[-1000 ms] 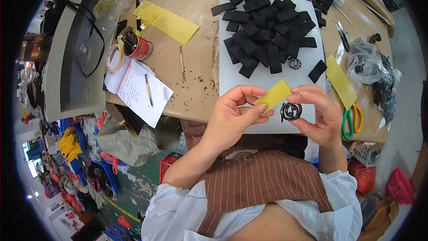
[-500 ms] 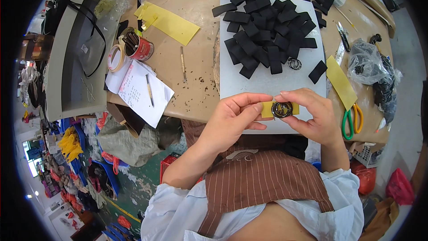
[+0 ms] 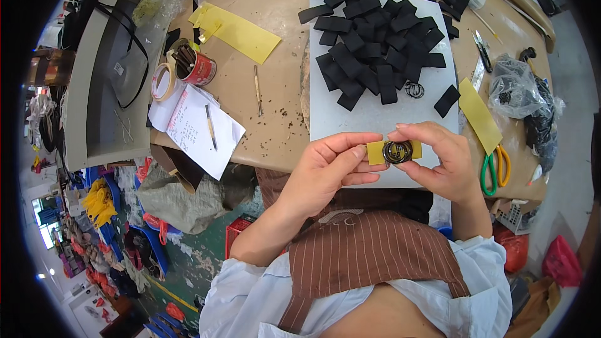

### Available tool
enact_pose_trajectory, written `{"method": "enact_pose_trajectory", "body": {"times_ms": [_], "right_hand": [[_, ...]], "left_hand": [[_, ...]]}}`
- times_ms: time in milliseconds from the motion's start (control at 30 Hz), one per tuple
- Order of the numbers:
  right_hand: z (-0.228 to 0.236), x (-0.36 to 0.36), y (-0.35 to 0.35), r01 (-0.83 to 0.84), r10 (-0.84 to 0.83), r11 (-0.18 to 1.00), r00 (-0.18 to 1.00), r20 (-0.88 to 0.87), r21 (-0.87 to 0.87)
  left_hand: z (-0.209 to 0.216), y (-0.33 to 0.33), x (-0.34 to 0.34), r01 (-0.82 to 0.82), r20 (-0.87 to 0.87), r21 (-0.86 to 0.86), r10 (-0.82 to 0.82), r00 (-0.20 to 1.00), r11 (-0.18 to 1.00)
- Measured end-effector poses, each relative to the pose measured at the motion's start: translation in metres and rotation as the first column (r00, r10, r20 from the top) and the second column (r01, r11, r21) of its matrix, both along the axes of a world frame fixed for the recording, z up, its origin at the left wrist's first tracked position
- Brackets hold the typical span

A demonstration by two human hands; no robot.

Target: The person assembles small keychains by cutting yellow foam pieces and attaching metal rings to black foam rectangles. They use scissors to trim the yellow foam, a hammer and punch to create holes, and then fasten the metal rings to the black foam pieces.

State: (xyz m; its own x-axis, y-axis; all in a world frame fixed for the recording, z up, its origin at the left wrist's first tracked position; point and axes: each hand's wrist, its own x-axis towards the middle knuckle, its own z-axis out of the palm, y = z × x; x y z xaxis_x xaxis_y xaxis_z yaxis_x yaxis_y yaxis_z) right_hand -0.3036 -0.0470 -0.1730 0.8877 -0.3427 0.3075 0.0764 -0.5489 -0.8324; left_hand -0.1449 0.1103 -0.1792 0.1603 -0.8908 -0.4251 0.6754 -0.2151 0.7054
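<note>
Over the near edge of the white board [image 3: 319, 119], both hands meet at a small yellow strip [image 3: 375, 153] with a round dark metal buckle [image 3: 397, 152] on it. My left hand [image 3: 328, 169] pinches the strip's left end between thumb and fingers. The thumb and index finger of my right hand [image 3: 441, 159] grip the buckle by its lower and upper rim. Beyond them lies a pile of short black fabric pieces [image 3: 375, 40], with another round buckle [image 3: 414, 90] at its near edge. One black piece [image 3: 446, 101] lies apart to the right.
Green-and-orange-handled scissors [image 3: 494, 172], a yellow sheet [image 3: 481, 116] and plastic-wrapped items [image 3: 516, 87] lie on the right. Leftward are a slim tool [image 3: 257, 91], a yellow card [image 3: 241, 34], a notepad [image 3: 203, 128] with a pen, a red can [image 3: 201, 70] and a tape roll [image 3: 164, 81].
The buckle and strip have turned slightly in my fingers, and more of the strip's left end shows. Both hands otherwise keep nearly the same place.
</note>
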Motion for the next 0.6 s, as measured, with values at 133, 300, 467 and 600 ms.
{"method": "enact_pose_trajectory", "body": {"times_ms": [133, 300, 467, 600], "right_hand": [[0.0014, 0.0008, -0.0002, -0.01, 0.011, 0.999, 1.0, 0.018, -0.039], [0.0025, 0.0006, 0.0007, 0.0, 0.0, 1.0, 1.0, 0.001, -0.003], [0.0049, 0.0014, 0.0009, -0.007, 0.007, 1.0, 1.0, -0.019, -0.007], [0.0039, 0.0021, 0.0006, -0.013, 0.013, 1.0, 1.0, -0.003, -0.029]], "left_hand": [[0.001, 0.0011, 0.0007, -0.004, -0.007, -0.005, 0.004, 1.0, 1.0], [0.0013, 0.0009, -0.0011, 0.008, 0.042, 0.007, -0.009, 0.999, 1.0], [-0.0009, 0.0011, -0.0005, 0.014, 0.021, 0.023, -0.014, 1.0, 1.0], [-0.0011, 0.0011, -0.0001, 0.02, 0.018, 0.022, -0.02, 1.0, 1.0]]}}
